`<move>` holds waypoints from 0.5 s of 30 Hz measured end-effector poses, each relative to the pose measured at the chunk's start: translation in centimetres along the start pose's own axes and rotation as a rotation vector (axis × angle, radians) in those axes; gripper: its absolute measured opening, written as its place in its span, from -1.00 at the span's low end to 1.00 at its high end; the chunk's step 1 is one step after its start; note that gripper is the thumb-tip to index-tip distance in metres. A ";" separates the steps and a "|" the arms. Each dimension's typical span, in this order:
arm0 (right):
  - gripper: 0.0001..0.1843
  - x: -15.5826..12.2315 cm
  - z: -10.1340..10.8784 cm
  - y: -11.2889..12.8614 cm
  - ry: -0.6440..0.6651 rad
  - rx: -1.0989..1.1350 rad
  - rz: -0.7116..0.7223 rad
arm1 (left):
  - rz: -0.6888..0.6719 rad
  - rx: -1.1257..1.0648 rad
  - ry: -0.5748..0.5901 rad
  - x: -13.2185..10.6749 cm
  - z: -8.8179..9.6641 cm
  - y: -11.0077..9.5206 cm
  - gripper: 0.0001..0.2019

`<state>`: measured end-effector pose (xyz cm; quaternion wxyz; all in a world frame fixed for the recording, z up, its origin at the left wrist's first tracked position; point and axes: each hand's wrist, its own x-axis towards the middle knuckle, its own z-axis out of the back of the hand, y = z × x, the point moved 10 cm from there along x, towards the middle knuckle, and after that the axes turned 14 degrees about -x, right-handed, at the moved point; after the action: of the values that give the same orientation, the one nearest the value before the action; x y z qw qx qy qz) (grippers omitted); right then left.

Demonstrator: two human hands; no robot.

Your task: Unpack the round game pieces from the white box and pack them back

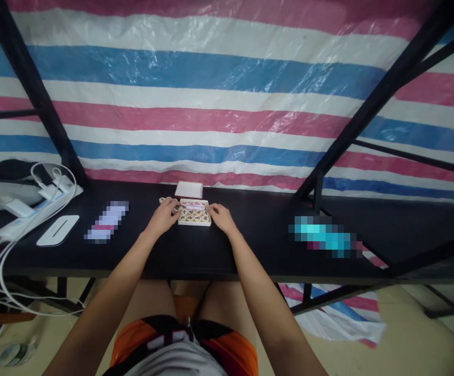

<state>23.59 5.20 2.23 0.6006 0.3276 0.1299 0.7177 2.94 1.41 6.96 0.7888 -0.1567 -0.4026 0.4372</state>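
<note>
A small open box (194,221) full of round light wooden game pieces (193,214) with dark markings sits on the black table (258,245). My left hand (164,215) rests at the box's left edge, fingers curled over the pieces there. At the right edge, my right hand (219,215) touches the box with bent fingers. The box's lid (189,189) lies just behind. One or two loose pieces (163,199) lie beside my left hand. What the fingers hold, if anything, is too small to make out.
White chargers and cables (35,203) crowd the table's left end, with a flat white device (58,230) nearby. Blurred patches lie left (106,221) and right (324,236). Black frame bars (352,125) slant over a striped tarp (211,104). Bottles (11,354) lie on the floor.
</note>
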 end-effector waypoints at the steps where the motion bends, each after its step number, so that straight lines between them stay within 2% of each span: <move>1: -0.71 0.0 0.0 0.0 -0.002 0.001 0.000 | 0.001 0.000 -0.003 0.0 0.0 0.1 -0.80; 15: -0.72 0.0 0.0 -0.1 0.005 0.004 -0.010 | 0.017 -0.032 -0.017 0.0 0.0 0.4 -0.79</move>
<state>23.66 5.19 2.16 0.6032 0.3265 0.1343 0.7152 2.69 1.58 6.76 0.7790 -0.1692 -0.4147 0.4389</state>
